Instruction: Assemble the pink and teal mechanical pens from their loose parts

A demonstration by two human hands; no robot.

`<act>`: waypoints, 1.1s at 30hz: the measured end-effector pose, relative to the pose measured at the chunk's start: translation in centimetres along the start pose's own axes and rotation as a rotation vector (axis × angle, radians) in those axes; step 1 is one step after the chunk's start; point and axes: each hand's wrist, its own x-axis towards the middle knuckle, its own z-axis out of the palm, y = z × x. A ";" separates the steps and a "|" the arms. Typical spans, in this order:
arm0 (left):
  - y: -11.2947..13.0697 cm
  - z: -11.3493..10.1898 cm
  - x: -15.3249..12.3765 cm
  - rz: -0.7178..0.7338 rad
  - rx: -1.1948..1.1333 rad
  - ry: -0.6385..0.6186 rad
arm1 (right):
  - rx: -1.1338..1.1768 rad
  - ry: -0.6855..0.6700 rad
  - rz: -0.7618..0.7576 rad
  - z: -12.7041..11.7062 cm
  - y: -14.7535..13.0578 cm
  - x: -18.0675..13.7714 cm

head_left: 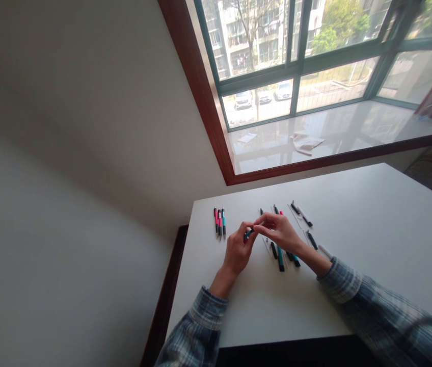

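Note:
My left hand point(238, 251) is closed around a short teal and black pen barrel point(248, 234), held above the white table. At the upper end of the barrel, the thumb and fingers of my right hand point(280, 232) are pinched together. A small pale piece seems to show between those fingertips, but its shape is unclear. Below and around my right hand lie loose pen parts: a teal barrel with a black end point(280, 259), a black grip point(273, 250) and thin refills. My right hand and forearm partly cover them.
Three whole pens, red and blue with black point(219, 222), lie side by side on the left of the white table point(376, 229). More black and white pen parts point(305, 216) lie to the right. A wall and a window sill point(262, 153) with a crumpled cloth point(306, 142) stand behind.

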 end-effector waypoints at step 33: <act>0.4 0.0 0.0 -0.007 -0.011 -0.047 | -0.058 0.078 0.007 0.2 -0.1 0.0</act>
